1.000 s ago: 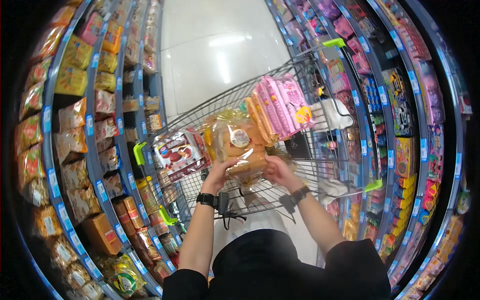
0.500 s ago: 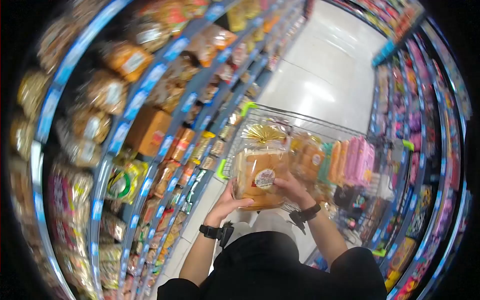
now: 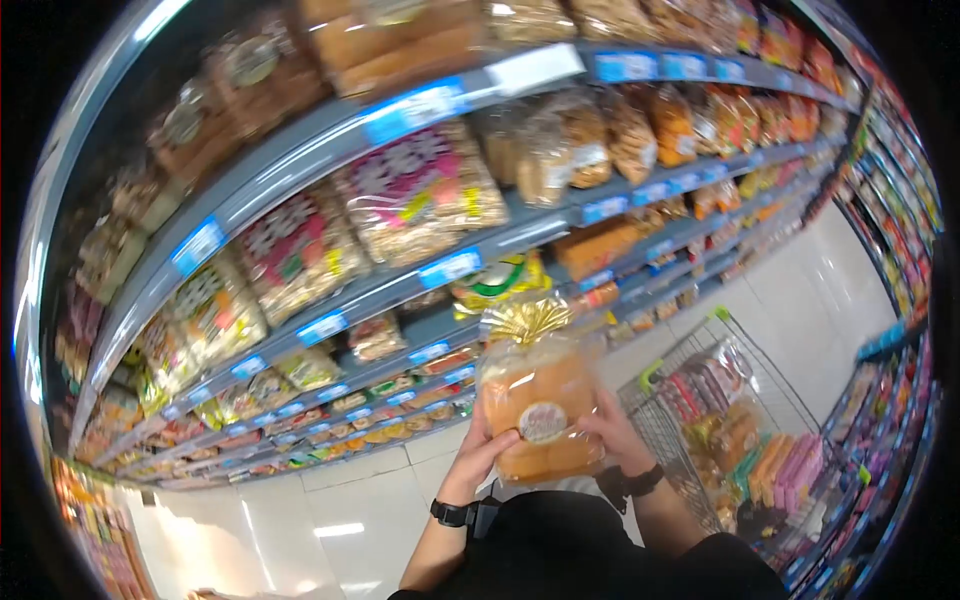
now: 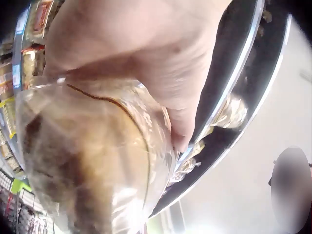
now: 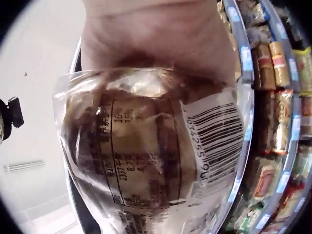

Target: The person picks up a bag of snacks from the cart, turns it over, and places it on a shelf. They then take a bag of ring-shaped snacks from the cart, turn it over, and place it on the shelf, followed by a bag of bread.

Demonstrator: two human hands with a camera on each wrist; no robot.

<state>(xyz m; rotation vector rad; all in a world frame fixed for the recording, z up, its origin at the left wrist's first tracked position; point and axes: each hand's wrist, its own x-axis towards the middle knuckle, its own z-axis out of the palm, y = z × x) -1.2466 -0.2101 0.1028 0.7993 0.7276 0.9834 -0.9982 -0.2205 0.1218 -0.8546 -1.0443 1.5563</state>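
Note:
A clear bag of bread (image 3: pixel 540 385), gathered at the top with a gold tie and bearing a round label, is upright in front of my body. My left hand (image 3: pixel 480 455) grips its left side, the thumb lying across the front. On the opposite side my right hand (image 3: pixel 620 440) holds it, thumb also on the front. Close up in the left wrist view, the crinkled bag (image 4: pixel 87 161) sits beneath the hand and thumb. A white barcode label (image 5: pixel 217 136) and printed text show on the bag in the right wrist view. The fingers behind the bag are hidden.
Shelves (image 3: pixel 390 255) of packaged bread and snacks run along the left and ahead. To the right stands a wire shopping cart (image 3: pixel 650 420) with bread, pink packs (image 3: pixel 800 465) and other goods. Pale floor tiles (image 3: pixel 330 530) lie below, and more shelves line the far right.
The bag of bread has come up out of the cart in both hands. My view has swung left toward the bread shelves, so the cart now sits at the right.

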